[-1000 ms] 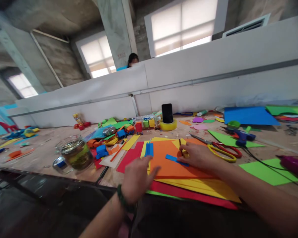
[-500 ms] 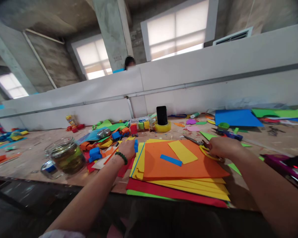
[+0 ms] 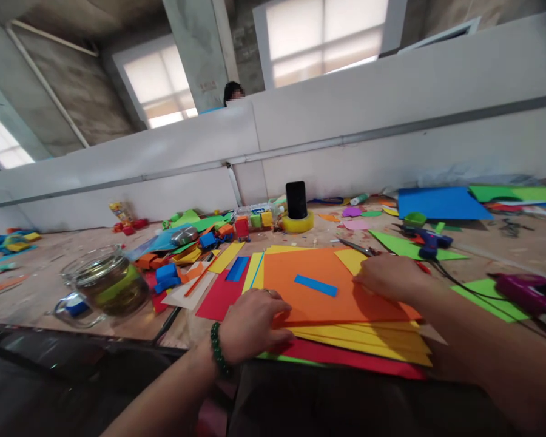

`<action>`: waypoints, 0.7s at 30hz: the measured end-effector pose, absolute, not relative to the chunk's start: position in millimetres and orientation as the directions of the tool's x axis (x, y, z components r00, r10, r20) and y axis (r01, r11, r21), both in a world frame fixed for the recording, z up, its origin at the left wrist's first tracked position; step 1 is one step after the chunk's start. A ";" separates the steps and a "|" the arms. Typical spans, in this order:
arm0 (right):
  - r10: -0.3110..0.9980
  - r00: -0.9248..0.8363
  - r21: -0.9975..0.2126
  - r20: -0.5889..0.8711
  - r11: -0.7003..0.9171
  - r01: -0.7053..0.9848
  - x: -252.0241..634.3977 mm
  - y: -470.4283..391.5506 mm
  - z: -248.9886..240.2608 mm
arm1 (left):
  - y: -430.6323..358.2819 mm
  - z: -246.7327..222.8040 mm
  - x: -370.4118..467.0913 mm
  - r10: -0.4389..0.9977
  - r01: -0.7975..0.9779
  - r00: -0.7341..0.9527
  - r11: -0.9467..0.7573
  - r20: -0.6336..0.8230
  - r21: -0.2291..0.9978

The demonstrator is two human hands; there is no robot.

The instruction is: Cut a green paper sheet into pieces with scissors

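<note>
The orange sheet [image 3: 318, 308] looks matt and smooth, the mug [image 3: 124, 291] glossy clear glass, the tape roll [image 3: 299, 226] shiny plastic.

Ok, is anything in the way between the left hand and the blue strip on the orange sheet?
Nothing visible: between the left hand and the blue strip there is only bare orange sheet. The right hand is on the strip's other side, by the yellow piece.
</note>
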State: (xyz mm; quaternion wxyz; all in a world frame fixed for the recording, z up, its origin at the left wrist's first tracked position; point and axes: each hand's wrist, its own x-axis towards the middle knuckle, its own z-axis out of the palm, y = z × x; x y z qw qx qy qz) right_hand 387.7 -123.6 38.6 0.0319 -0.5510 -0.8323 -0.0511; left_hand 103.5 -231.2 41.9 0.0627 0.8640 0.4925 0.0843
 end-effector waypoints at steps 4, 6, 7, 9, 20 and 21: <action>0.937 -0.346 0.127 0.050 0.338 0.933 394.4 -132.0 50.6 | -231.8 28.9 90.2 0.863 0.817 0.499 -0.498 0.077 0.291; 0.907 -0.416 0.121 0.061 0.407 0.905 385.3 -145.7 56.2 | -231.4 25.6 86.2 0.850 0.797 0.516 -0.521 0.102 0.307; 0.876 -0.477 0.088 0.065 0.471 0.878 379.3 -154.3 58.3 | -231.6 24.4 85.1 0.845 0.790 0.523 -0.531 0.115 0.306; 0.775 -0.628 -0.048 0.065 0.631 0.774 367.1 -172.5 59.4 | -233.0 22.0 84.0 0.837 0.782 0.530 -0.544 0.135 0.304; 0.553 -0.823 0.177 0.129 0.804 0.568 353.8 -190.2 15.0 | -244.9 20.6 80.0 0.829 0.766 0.496 -0.557 0.257 0.321; 0.553 -0.823 0.188 0.134 0.801 0.569 353.9 -190.0 14.3 | -244.4 21.8 79.4 0.836 0.767 0.481 -0.547 0.265 0.334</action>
